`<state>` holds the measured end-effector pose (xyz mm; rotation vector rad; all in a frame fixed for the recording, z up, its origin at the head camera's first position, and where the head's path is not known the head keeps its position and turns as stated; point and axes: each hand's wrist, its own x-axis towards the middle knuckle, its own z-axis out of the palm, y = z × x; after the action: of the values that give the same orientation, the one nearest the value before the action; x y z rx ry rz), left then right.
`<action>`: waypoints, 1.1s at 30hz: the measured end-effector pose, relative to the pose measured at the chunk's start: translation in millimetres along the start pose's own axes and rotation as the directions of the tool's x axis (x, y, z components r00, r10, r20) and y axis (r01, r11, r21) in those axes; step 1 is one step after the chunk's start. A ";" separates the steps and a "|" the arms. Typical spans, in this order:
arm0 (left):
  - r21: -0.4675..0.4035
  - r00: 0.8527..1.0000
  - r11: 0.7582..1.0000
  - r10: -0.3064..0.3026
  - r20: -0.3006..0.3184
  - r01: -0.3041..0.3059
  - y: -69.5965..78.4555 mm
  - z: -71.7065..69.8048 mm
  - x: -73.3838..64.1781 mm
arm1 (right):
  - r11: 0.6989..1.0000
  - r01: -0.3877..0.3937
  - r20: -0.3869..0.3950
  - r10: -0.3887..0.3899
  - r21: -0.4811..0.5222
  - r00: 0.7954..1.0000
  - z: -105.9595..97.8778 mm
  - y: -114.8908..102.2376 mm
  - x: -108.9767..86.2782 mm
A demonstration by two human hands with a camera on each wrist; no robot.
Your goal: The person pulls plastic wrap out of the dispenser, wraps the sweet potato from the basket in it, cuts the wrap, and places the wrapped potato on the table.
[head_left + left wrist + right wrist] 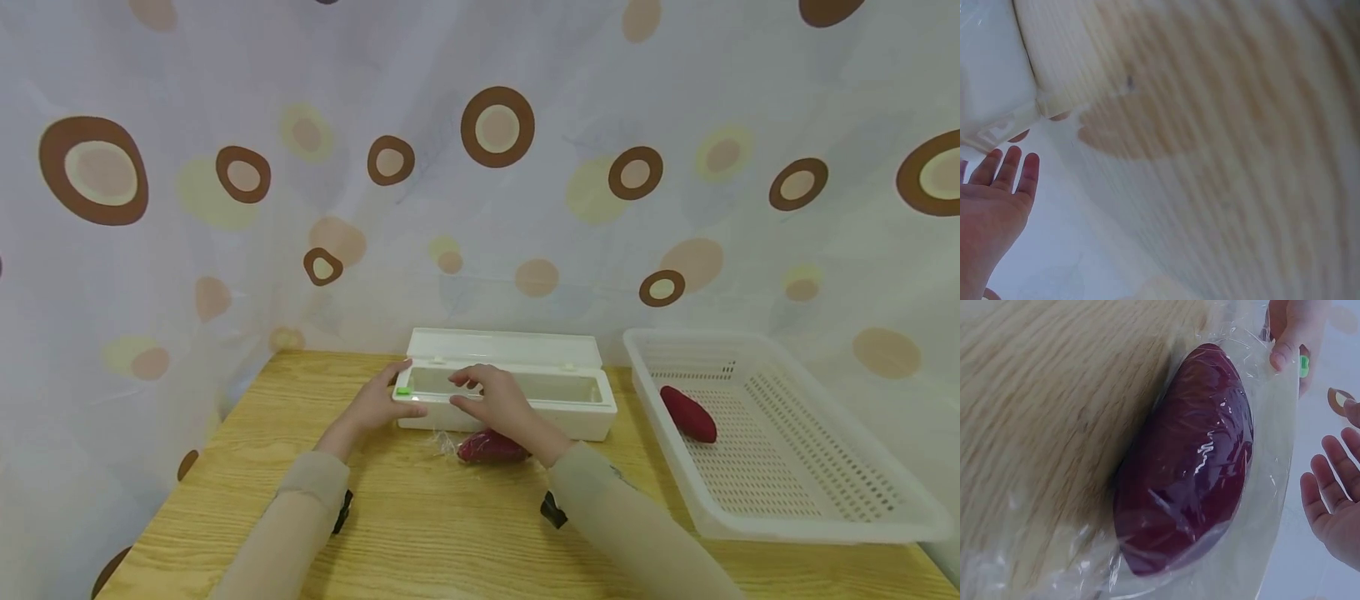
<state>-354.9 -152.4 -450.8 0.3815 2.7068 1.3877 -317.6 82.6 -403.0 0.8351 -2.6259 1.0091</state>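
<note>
A white cling film dispenser box (510, 417) stands near the back of the table with its lid (502, 346) raised. At its left end, beside a green slider (403, 391), my left hand (375, 404) holds the box, thumb on the front and fingertips at the back. My right hand (498, 404) hovers over the open box, fingers loosely bent and holding nothing. Under the right wrist lies a dark red sweet potato (1185, 462) wrapped in clear film, against the box's front. The film's loose end (444, 442) spreads to its left.
A white perforated plastic basket (780, 529) stands on the right, with an unwrapped red sweet potato (688, 414) at its left side. A patterned curtain (495, 208) hangs right behind the wooden table (435, 533).
</note>
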 end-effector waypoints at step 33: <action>-0.109 0.999 0.994 0.022 0.040 -0.018 0.1 -1.6 -3.0 | 0.985 -0.081 0.204 0.049 0.155 0.978 29.5 2.6 52.0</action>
<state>-352.2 -154.4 -449.9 0.4244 2.5883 1.5071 -361.4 42.0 -406.8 0.9360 -2.7826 1.2306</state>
